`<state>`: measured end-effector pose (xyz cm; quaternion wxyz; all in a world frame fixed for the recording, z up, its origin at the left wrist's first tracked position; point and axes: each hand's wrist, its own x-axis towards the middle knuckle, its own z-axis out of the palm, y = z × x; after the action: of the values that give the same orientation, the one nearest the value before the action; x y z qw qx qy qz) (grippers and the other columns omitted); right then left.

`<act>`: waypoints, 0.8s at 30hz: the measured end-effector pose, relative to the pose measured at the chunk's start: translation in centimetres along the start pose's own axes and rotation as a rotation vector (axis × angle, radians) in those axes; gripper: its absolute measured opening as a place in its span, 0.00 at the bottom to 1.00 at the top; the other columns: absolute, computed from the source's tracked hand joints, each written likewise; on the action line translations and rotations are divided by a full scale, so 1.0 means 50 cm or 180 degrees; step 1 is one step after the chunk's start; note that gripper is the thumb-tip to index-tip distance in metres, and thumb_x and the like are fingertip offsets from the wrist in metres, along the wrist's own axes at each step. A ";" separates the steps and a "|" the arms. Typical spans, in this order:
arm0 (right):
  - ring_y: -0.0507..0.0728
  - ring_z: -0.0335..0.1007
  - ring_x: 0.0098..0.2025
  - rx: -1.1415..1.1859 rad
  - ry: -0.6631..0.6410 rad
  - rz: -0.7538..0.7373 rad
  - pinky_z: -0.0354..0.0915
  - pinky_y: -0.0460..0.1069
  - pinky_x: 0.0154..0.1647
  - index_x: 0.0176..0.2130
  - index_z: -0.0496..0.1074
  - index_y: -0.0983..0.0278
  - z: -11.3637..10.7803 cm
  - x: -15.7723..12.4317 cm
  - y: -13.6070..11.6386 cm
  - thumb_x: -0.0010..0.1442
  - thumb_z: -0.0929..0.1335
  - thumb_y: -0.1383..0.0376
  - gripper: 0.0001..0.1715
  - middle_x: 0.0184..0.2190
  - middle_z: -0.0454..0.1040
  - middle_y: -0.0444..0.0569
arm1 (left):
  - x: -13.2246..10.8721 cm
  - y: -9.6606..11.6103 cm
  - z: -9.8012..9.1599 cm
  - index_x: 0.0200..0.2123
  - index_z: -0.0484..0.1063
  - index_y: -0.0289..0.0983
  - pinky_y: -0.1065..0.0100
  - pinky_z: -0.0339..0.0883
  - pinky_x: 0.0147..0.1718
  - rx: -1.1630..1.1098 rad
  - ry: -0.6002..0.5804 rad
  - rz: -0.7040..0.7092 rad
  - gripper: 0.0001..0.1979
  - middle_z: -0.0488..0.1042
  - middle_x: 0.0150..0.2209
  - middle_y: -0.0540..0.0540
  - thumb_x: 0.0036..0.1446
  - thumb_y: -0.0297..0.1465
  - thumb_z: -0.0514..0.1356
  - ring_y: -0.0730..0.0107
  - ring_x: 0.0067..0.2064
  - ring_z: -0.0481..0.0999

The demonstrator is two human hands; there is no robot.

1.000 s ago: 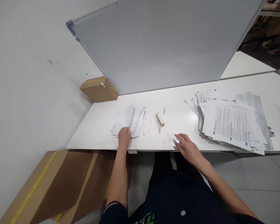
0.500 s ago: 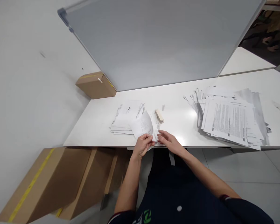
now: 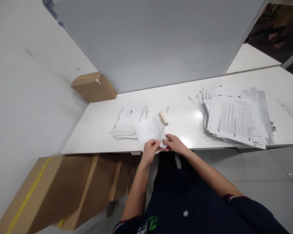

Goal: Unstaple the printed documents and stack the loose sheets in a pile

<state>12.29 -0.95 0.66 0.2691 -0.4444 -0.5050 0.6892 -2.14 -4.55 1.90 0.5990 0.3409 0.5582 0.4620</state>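
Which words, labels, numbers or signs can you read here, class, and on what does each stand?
Nothing can be read for certain.
Held sheet: print too small.
Smaller paper stack: marks too small.
Larger paper pile: print too small.
Dark shirt: lettering beside green emblem, too blurred.

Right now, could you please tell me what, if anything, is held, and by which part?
Printed paper, by its near edge, in the left hand and right hand.

- On the bench (image 3: 97, 130), left: paper stack (image 3: 130, 117)
- Just right and before it: sheet (image 3: 147, 130), in left hand (image 3: 151, 149) and right hand (image 3: 173, 143), near front edge
- Behind the right hand: stapler (image 3: 163, 118)
- Well right of the stapler: paper pile (image 3: 234, 118)
- At rear left corner: box (image 3: 94, 87)
- Along rear edge: board (image 3: 148, 45)
- Below left end: lower boxes (image 3: 65, 188)
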 end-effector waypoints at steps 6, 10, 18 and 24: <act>0.51 0.66 0.18 -0.0884 0.0260 -0.0299 0.63 0.46 0.22 0.31 0.67 0.63 0.000 -0.009 0.004 0.54 0.59 0.66 0.08 0.20 0.70 0.42 | -0.071 0.049 -0.029 0.20 0.64 0.35 0.74 0.66 0.27 0.0579 0.1058 0.0919 0.10 0.69 0.24 0.53 0.45 0.33 0.61 0.78 0.26 0.68; 0.51 0.68 0.20 -0.0769 0.0325 -0.0343 0.64 0.47 0.26 0.32 0.67 0.62 -0.006 -0.035 0.007 0.55 0.59 0.65 0.10 0.21 0.71 0.42 | -0.126 0.108 -0.080 0.20 0.61 0.37 0.77 0.62 0.22 -0.0214 0.1604 0.1383 0.09 0.65 0.21 0.56 0.45 0.31 0.61 0.81 0.23 0.65; 0.54 0.71 0.25 0.0224 0.0093 -0.0023 0.68 0.48 0.26 0.44 0.67 0.65 -0.017 -0.064 0.004 0.55 0.61 0.63 0.17 0.22 0.72 0.44 | -0.132 0.075 -0.101 0.29 0.69 0.40 0.76 0.65 0.27 -0.0612 0.2080 0.1231 0.06 0.71 0.26 0.54 0.43 0.28 0.61 0.79 0.28 0.71; 0.53 0.70 0.29 0.0735 0.0088 0.0242 0.68 0.46 0.26 0.40 0.69 0.64 -0.021 -0.077 0.015 0.54 0.61 0.63 0.15 0.30 0.74 0.46 | -0.140 -0.061 -0.063 0.32 0.72 0.37 0.73 0.67 0.29 0.0004 0.2249 0.0579 0.10 0.74 0.30 0.49 0.43 0.32 0.62 0.74 0.31 0.72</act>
<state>15.04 -3.90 1.16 0.2990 -0.4387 -0.4013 0.7464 -4.34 -12.48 1.11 0.3253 0.2089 0.6983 0.6023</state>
